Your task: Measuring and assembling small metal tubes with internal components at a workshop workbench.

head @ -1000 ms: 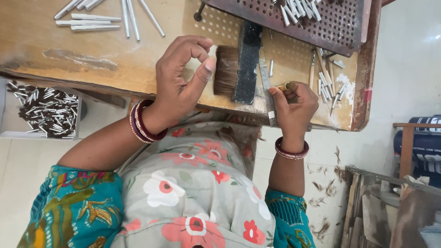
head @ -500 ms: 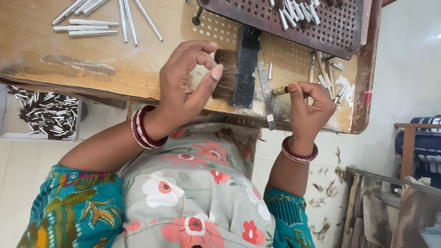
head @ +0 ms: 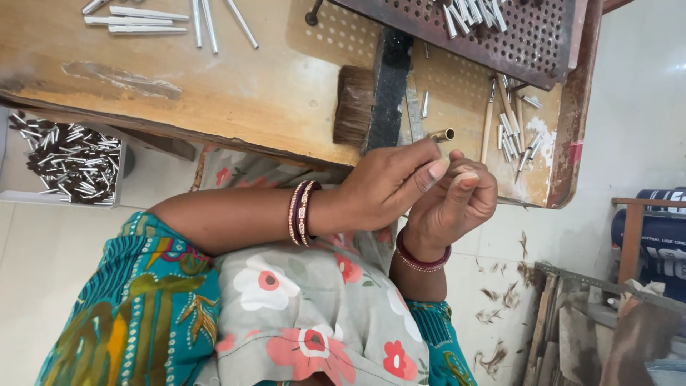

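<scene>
Brass-coloured small tube (head: pixel 443 134) pokes out just above the left hand (head: pixel 389 187), seemingly pinched in its closed fingers; the right hand (head: pixel 454 204) is curled against it, fingertips together, contents hidden. Both hover at the wooden bench (head: pixel 214 93) edge beside a dark bristle brush (head: pixel 371 104). Judging by layout, work is midway: loose silver tubes (head: pixel 146 18) lie on the bench, more in the perforated tray (head: pixel 514 32), many in a bin (head: pixel 68 157) below.
</scene>
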